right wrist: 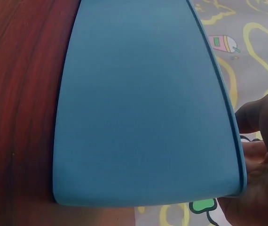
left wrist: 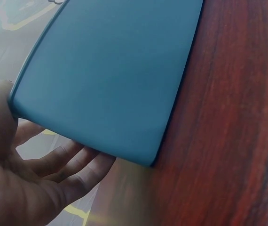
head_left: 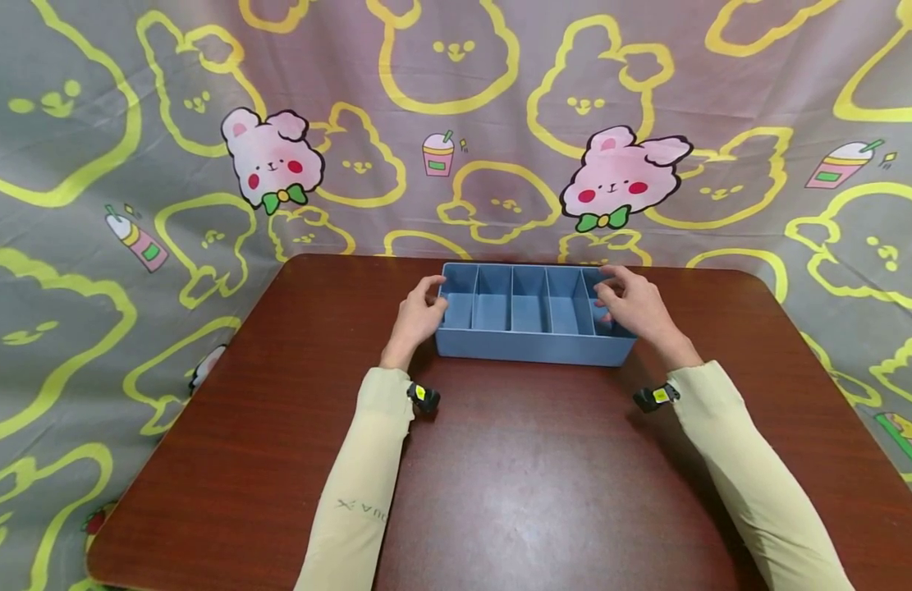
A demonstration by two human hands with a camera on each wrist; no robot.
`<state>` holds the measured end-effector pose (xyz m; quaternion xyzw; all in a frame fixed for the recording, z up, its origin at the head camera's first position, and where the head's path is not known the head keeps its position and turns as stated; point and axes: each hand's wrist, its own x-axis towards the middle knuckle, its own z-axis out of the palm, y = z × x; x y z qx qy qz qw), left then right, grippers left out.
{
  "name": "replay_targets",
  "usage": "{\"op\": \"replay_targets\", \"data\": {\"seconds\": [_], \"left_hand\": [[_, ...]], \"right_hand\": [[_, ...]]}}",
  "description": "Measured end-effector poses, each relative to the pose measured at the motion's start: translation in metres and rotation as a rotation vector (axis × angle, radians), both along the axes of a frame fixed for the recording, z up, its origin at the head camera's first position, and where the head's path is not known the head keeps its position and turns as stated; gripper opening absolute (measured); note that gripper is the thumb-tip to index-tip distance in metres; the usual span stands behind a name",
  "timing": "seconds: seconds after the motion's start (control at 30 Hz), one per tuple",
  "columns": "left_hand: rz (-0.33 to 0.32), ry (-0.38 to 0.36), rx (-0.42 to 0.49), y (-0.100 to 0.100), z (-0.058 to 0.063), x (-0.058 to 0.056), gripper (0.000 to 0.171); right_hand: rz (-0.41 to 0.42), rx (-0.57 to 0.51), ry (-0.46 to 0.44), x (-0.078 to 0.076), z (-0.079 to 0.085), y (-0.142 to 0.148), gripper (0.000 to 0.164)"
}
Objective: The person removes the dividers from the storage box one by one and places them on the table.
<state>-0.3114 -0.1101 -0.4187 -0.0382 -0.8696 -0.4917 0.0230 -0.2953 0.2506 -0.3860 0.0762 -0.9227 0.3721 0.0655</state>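
A blue divided storage box point(head_left: 529, 347) stands on the table, its long side facing me and its row of several compartments open at the top. My left hand point(head_left: 417, 316) grips the box's left end, thumb at the rim. In the left wrist view, the fingers point(left wrist: 80, 181) reach along the outside of the end wall, their tips partly hidden behind it. At the opposite end, my right hand point(head_left: 640, 308) holds the box by its right rim, fingertips over the end compartment. The right wrist view shows the smooth long wall point(right wrist: 143, 108), with the hand at its upper corner.
The brown wooden table point(head_left: 529, 484) has rounded corners, and the box stands near its far edge. Behind and beside it hangs a grey curtain point(head_left: 500, 123) printed with yellow outlines and pink rabbits. Dark wrist cameras point(head_left: 424, 399) are worn over pale sleeves point(head_left: 367, 468).
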Motion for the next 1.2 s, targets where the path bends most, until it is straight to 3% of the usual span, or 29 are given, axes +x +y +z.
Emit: {"op": "replay_targets", "data": {"seconds": [0.6, 1.2], "left_hand": [[0.001, -0.011, -0.004, -0.001, -0.002, -0.001, 0.046], [0.006, -0.005, -0.006, 0.001, -0.003, -0.002, 0.046]], "right_hand": [[0.04, 0.107, -0.063, 0.001, 0.0, -0.01, 0.054], [0.036, 0.252, -0.067, 0.0, -0.001, -0.018, 0.059]]}}
